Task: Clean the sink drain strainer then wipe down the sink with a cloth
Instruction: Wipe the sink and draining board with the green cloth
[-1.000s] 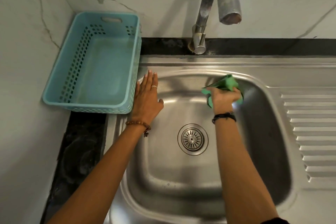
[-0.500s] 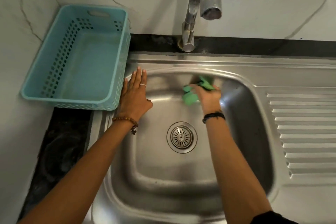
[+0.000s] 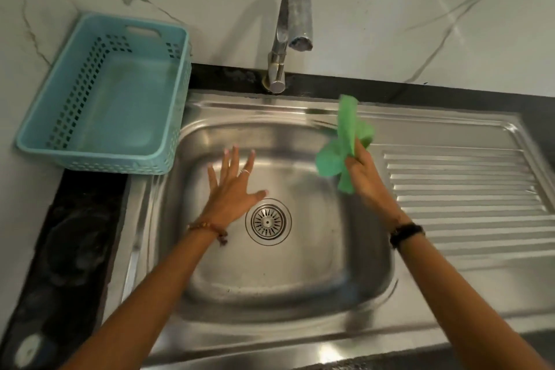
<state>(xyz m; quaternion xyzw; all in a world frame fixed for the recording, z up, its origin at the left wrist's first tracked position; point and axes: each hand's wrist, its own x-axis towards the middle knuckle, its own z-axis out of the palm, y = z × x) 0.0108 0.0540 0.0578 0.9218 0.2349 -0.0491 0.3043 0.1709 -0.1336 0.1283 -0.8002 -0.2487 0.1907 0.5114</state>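
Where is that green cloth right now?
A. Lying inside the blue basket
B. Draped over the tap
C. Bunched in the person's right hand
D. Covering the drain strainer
C: the green cloth is gripped in the right hand, near the right side of the sink, while the drain strainer sits uncovered and the blue basket holds no cloth.

Your left hand (image 3: 231, 186) is flat with fingers (image 3: 232, 159) spread; your right hand (image 3: 365, 173) is raised, fingers clenched.
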